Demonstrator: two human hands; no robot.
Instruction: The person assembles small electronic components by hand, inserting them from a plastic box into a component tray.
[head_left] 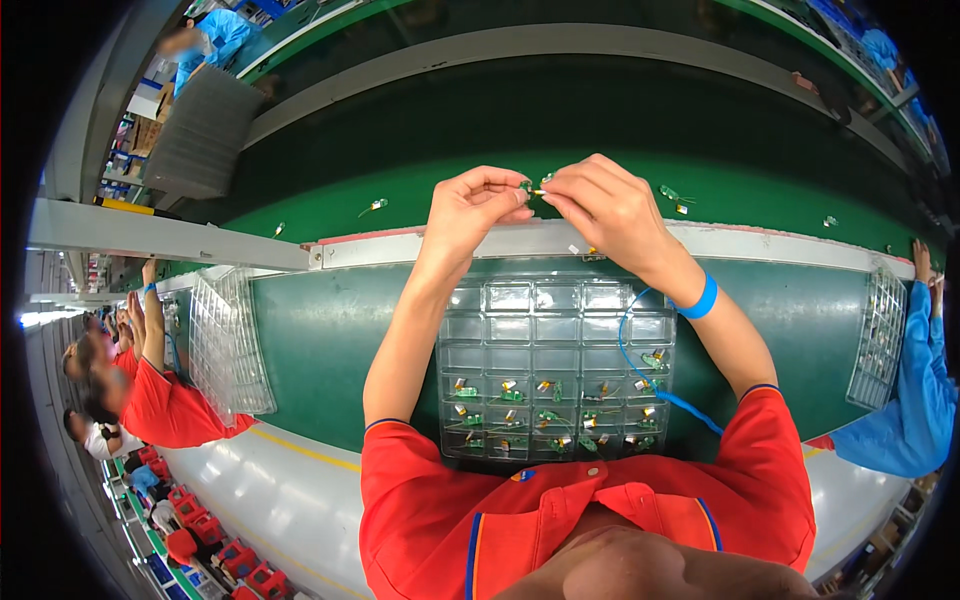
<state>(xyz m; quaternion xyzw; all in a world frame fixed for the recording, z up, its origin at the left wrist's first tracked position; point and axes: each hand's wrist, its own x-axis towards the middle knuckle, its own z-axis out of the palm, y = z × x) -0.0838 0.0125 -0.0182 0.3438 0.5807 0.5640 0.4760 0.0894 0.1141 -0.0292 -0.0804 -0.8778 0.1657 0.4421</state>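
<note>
Above the metal rail, my left hand (472, 212) pinches a small green circuit board (526, 187) between thumb and fingers. Close beside it, my right hand (607, 205) is closed on another small green board (547, 180). A yellowish part shows between the fingertips, and I cannot tell which board it belongs to. Below my hands lies a clear plastic compartment tray (508, 357). Its nearer rows hold several small green boards (512, 395) with yellow-and-silver parts and wires; the farther rows show bare compartments. A blue wrist strap (703, 297) with a cord circles my right wrist.
The rail (745, 243) separates the green bench (310, 330) from a dark green belt (390, 120) with loose boards (374, 206). Stacked clear trays (225, 340) stand left; another tray (877, 335) lies right. Co-workers sit on both sides. A grey post (160, 238) juts in from the left.
</note>
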